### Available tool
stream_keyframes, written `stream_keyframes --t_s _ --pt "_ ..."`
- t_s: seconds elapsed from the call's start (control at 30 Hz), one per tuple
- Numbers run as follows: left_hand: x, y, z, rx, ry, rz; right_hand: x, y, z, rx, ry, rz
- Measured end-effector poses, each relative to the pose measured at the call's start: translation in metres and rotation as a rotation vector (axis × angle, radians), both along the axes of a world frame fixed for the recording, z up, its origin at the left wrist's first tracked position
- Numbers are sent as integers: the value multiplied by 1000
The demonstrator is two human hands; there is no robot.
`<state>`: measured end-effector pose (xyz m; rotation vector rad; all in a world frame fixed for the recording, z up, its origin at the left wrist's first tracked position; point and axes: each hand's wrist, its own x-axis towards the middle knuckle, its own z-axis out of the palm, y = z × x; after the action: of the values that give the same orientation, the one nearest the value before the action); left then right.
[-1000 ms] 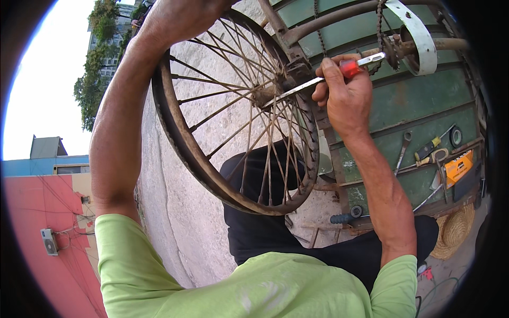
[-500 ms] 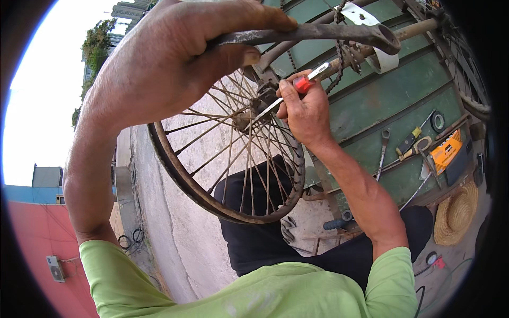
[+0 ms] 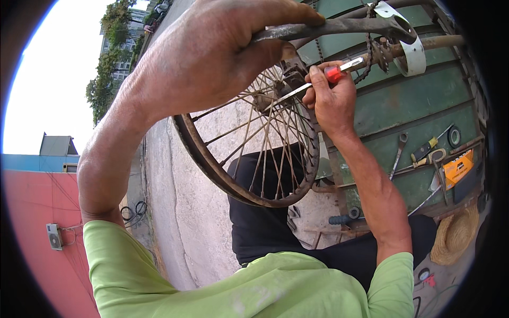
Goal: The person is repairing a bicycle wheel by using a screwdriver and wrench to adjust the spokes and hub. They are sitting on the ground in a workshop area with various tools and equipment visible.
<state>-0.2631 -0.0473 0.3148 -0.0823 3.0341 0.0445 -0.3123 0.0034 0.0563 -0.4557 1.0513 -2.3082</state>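
My left hand (image 3: 207,61) is closed round a dark metal ring-ended wrench (image 3: 350,27), held high, its ring end pointing right in front of the axle tube. Lower and to the right, my right hand (image 3: 336,106) grips a screwdriver (image 3: 335,73) by its red and clear handle. The blade slants down-left across the spokes to the rusty hub (image 3: 263,102); whether its tip touches the hub I cannot tell. Around that hub stands a spoked wheel (image 3: 225,180) with a rusty rim, above my knee. My left hand hides part of the upper rim.
A drive chain (image 3: 369,40) and a curved white strip (image 3: 416,55) surround the axle tube. Against the green ribbed panel (image 3: 392,106) lie a ratchet wrench (image 3: 398,151), a yellow-black screwdriver (image 3: 424,151), black tape (image 3: 454,136) and an orange box (image 3: 458,168). A straw hat (image 3: 454,233) lies lower right.
The whole view has shifted, so the wheel and tools appear farther right and a little higher. Both hands keep their grips, with little visible movement relative to the wheel.
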Motion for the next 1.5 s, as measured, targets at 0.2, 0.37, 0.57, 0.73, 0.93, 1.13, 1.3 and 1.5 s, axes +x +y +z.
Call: stream_keyframes --t_s 0.2,0.37,0.57,0.73,0.93,1.13,1.3,1.5 --pt "38 -23 -32 -8 65 55 -16 12 16 -18 29 -17" --pt "34 -30 -37 -28 161 -51 -21 12 17 -34 4 -25" --pt "16 -67 -38 -72 163 -154 -36 21 24 21 58 -36" --pt "-7 -73 -16 -1 175 157 -41 21 26 -29 -4 -67" --pt "21 -74 -10 270 326 218 -56 26 28 -57 -59 -88" --pt "32 -55 -19 -37 282 -164 -57 21 14 -47 -57 -54" --pt "32 -50 -12 -118 248 -84 -51 18 13 7 -46 -28" --pt "28 -73 -20 -160 292 -179 -26 4 -3 -7 -44 21"
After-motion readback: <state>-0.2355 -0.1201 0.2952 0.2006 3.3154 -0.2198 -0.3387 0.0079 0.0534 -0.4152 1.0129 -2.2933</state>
